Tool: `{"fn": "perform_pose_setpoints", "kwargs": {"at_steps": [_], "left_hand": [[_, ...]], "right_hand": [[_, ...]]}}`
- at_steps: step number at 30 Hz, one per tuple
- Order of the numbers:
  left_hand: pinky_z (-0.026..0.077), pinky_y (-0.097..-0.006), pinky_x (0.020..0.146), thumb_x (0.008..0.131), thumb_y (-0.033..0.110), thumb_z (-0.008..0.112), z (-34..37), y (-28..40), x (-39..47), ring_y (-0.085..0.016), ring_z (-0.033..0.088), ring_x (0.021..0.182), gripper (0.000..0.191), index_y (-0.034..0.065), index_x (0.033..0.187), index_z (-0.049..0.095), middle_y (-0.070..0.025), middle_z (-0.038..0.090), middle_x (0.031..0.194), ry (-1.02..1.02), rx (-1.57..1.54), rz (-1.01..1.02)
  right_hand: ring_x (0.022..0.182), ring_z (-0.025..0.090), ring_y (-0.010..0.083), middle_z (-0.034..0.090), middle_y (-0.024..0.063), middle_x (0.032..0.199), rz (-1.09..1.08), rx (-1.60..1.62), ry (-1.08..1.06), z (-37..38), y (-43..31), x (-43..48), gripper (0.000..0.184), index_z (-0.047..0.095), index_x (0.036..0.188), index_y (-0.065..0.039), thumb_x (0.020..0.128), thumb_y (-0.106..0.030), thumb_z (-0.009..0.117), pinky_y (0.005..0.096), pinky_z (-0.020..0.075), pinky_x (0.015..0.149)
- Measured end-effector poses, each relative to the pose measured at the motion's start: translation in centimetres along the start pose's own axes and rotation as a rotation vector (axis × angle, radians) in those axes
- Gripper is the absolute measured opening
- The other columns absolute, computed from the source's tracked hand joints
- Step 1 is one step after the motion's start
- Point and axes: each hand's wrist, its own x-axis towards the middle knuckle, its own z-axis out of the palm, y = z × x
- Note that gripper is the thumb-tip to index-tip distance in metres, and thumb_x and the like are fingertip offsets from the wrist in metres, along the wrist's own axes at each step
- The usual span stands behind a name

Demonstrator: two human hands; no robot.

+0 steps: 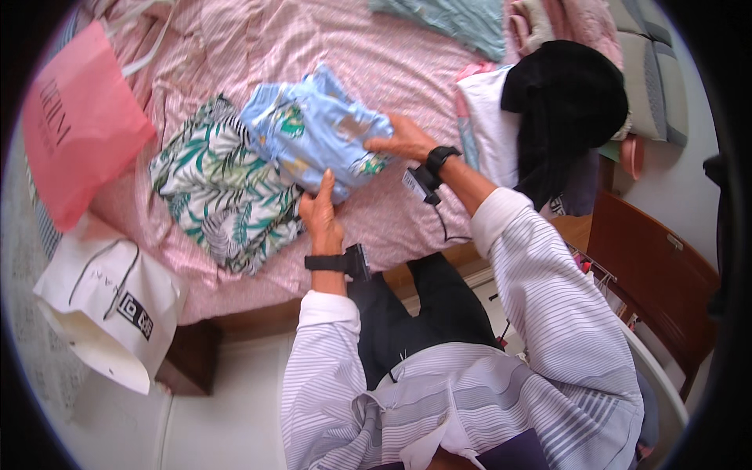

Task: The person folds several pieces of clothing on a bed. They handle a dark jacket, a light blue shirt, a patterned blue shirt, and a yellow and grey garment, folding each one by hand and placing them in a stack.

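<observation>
A light-blue printed garment [317, 138] with a gathered waistband, probably shorts, lies partly folded on the pink bedspread [405, 235]. My left hand [323, 214] holds its near edge, thumb on top and fingers hidden beneath. At the garment's right end, my right hand [408, 140] pinches the cloth between the thumb and the fingers underneath. Under the blue garment's left side spreads a white garment with green and black leaf print [229, 188]. Each wrist wears a black strap with a small device.
A pink bag [88, 141] and a white paper bag [117, 299], both bearing writing, stand left. Right are a black garment [558, 100], a white cloth [490, 117] and a brown wooden chair back [652, 282]. Teal cloth [458, 23] lies at the far side.
</observation>
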Motion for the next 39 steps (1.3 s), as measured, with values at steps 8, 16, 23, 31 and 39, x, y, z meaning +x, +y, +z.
{"fn": "perform_pose_setpoints", "kwargs": {"at_steps": [8,16,23,31,39], "left_hand": [[0.053,-0.035,0.09,0.079,-0.005,0.077,0.2,-0.9,-0.7,-0.021,0.066,0.098,0.047,-0.0053,0.122,0.059,-0.0111,0.067,0.116,-0.084,-0.118,-0.047],[0.052,-0.0348,0.091,0.078,-0.004,0.077,-0.1,-3.7,-1.4,-0.021,0.065,0.101,0.049,-0.0053,0.124,0.058,-0.0097,0.066,0.117,-0.146,-0.152,-0.093],[0.053,-0.0331,0.086,0.086,0.006,0.077,-0.4,-3.3,-2.9,-0.017,0.064,0.097,0.047,-0.0025,0.126,0.055,-0.008,0.065,0.116,-0.206,-0.146,-0.091],[0.056,-0.0339,0.069,0.098,0.023,0.064,-5.0,-3.3,-5.3,-0.022,0.07,0.081,0.022,0.0031,0.105,0.057,-0.0121,0.069,0.092,-0.179,0.028,-0.232],[0.058,-0.0349,0.067,0.099,0.02,0.063,-6.4,-6.3,-6.9,-0.024,0.071,0.076,0.018,0.0031,0.104,0.058,-0.0125,0.07,0.09,-0.116,0.226,-0.25]], "right_hand": [[0.104,0.062,0.0182,0.064,0.0087,0.116,0.256,0.524,0.33,1.3,2.4,-4.2,0.056,0.057,0.132,-0.002,0.087,-0.029,0.078,0.0369,0.0554,0.084],[0.108,0.064,0.0221,0.065,0.0074,0.117,0.371,1.302,0.214,6.7,2.2,-7.5,0.051,0.053,0.131,-0.007,0.092,-0.034,0.073,0.0466,0.0554,0.09],[0.087,0.068,0.0188,0.07,0.0084,0.101,0.321,1.112,0.579,8.6,-0.8,-4.3,0.034,0.065,0.111,0.0,0.083,-0.011,0.08,0.0367,0.0569,0.08],[0.079,0.062,0.011,0.07,0.0031,0.091,0.164,0.648,0.469,2.4,-8.5,-5.5,0.022,0.069,0.1,0.002,0.085,-0.012,0.076,0.0288,0.0512,0.072],[0.076,0.06,0.0113,0.068,0.0036,0.085,-0.116,0.404,0.254,-5.1,-16.9,-1.0,0.021,0.069,0.097,0.001,0.084,-0.015,0.073,0.0298,0.05,0.07]]}}
